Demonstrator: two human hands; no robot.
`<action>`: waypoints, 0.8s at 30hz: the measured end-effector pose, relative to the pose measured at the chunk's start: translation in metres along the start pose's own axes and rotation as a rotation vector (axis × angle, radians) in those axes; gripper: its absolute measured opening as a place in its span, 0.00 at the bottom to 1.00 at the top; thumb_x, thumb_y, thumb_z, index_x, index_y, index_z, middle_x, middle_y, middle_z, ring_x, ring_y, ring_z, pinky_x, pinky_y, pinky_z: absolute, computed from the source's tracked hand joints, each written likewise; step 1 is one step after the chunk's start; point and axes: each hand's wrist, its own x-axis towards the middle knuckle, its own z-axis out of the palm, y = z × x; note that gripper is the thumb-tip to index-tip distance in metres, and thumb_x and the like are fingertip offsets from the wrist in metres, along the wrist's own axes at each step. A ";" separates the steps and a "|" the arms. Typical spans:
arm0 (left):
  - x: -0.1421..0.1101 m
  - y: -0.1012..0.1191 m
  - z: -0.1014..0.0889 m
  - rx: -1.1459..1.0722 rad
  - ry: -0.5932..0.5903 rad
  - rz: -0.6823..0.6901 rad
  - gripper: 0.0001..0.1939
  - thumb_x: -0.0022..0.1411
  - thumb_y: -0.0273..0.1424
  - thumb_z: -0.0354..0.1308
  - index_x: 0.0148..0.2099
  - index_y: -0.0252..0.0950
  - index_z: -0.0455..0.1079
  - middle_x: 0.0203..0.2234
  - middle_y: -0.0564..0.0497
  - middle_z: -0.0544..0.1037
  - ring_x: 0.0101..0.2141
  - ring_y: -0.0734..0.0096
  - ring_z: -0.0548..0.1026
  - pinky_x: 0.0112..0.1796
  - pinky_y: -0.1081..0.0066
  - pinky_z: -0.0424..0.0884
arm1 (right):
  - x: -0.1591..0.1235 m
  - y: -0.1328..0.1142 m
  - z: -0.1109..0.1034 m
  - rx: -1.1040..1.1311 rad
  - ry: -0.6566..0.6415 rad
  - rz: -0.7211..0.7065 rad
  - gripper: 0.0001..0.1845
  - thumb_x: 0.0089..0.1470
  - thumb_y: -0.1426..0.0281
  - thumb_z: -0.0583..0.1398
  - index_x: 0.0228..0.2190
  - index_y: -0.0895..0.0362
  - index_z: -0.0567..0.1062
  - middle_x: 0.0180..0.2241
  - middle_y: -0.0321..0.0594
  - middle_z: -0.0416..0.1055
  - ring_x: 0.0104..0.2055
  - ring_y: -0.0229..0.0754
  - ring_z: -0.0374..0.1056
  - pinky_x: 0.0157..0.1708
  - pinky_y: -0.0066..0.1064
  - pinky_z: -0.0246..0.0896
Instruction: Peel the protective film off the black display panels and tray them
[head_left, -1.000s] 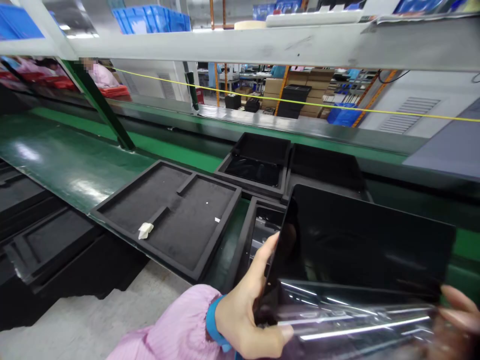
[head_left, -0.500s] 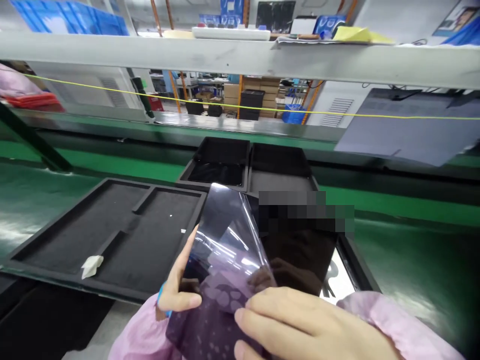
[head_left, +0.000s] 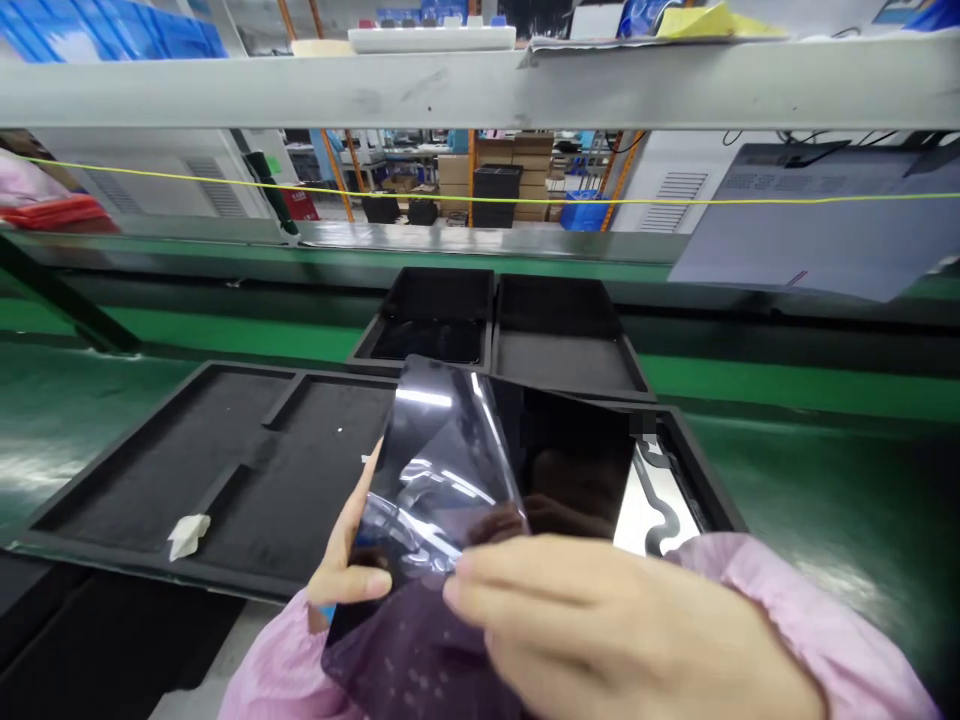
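Observation:
A dark, glossy screen panel [head_left: 574, 455] is tilted in front of me. Over its left part lies a clear plastic film [head_left: 442, 440], creased and shining, with small pale bubbles low down. My left hand [head_left: 351, 555] grips the panel at its left edge, thumb on the front face; its other fingers are mostly hidden behind. My right hand [head_left: 600, 620] has its fingers together, fingertips closed at the film near the panel's middle. Behind the panel on the right, a silvery-white plate with a dark flat cable [head_left: 652, 500] shows in a black tray [head_left: 709, 465].
Left of my hands lies a wide black foam tray [head_left: 135, 470] with a crumpled white scrap [head_left: 188, 536] on it. Two black trays [head_left: 571, 365] stand behind, the left one holding a dark panel [head_left: 427, 340]. A grey shelf beam [head_left: 300, 95] and a yellow cord [head_left: 420, 196] cross ahead.
My right hand has shifted slightly left and up across the film, and the bubbles near its fingertips look smaller. More of the silvery-white plate shows. My left hand keeps its grip.

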 end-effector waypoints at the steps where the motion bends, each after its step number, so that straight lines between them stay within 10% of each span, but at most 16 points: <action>1: 0.004 0.004 0.007 -0.056 -0.013 -0.001 0.49 0.41 0.34 0.67 0.65 0.43 0.52 0.49 0.53 0.76 0.55 0.45 0.66 0.53 0.59 0.63 | -0.002 0.009 -0.005 0.008 -0.006 -0.007 0.22 0.60 0.76 0.42 0.33 0.66 0.75 0.47 0.48 0.67 0.55 0.43 0.59 0.58 0.31 0.57; 5: 0.018 0.014 0.036 -0.203 0.080 0.061 0.34 0.52 0.30 0.59 0.62 0.40 0.58 0.53 0.53 0.73 0.58 0.55 0.62 0.57 0.62 0.60 | -0.006 0.052 -0.018 0.087 0.023 -0.001 0.09 0.55 0.80 0.53 0.31 0.64 0.74 0.48 0.49 0.66 0.55 0.41 0.59 0.56 0.32 0.60; 11: 0.028 0.016 0.048 -0.028 0.298 0.129 0.19 0.64 0.35 0.51 0.57 0.42 0.66 0.57 0.57 0.68 0.62 0.65 0.54 0.60 0.71 0.53 | -0.003 0.086 -0.002 -0.221 0.549 0.226 0.12 0.50 0.70 0.63 0.19 0.58 0.68 0.45 0.42 0.69 0.53 0.50 0.60 0.53 0.47 0.58; 17: 0.032 0.018 0.057 0.035 0.354 0.183 0.17 0.65 0.35 0.50 0.54 0.46 0.69 0.57 0.63 0.66 0.63 0.66 0.51 0.62 0.70 0.49 | -0.002 0.088 0.006 0.107 0.862 0.526 0.14 0.50 0.72 0.61 0.17 0.58 0.66 0.47 0.39 0.68 0.52 0.48 0.63 0.52 0.43 0.57; 24: 0.035 0.031 0.072 -0.063 0.205 0.059 0.24 0.66 0.33 0.46 0.64 0.39 0.55 0.59 0.57 0.64 0.61 0.66 0.56 0.60 0.70 0.54 | -0.008 0.099 0.002 0.249 0.918 0.609 0.13 0.45 0.73 0.63 0.15 0.59 0.66 0.44 0.45 0.70 0.48 0.45 0.66 0.49 0.37 0.55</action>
